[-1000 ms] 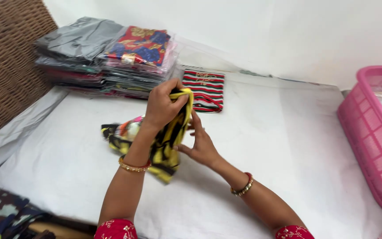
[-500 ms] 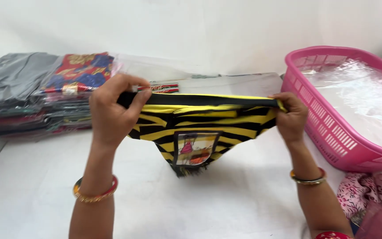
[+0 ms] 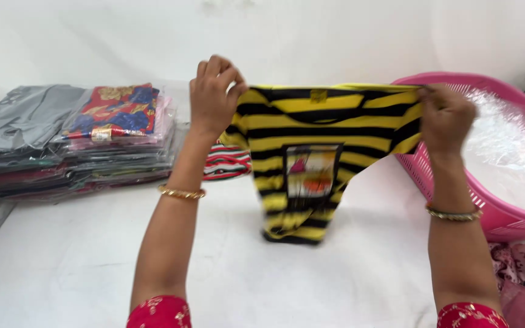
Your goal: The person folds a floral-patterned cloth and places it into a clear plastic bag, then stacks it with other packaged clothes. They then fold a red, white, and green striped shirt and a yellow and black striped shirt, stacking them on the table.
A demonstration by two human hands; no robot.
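Holding striped shirt (image 3: 329,130) aloft, left hand (image 3: 214,91) and right hand (image 3: 446,115) pinching shoulders.

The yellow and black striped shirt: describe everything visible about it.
The striped shirt is a small soft knit top, yellow with black bands and a printed picture panel on the chest. It hangs spread out, held up at its shoulders by the left hand and right hand. Its hem crumples onto the white table.
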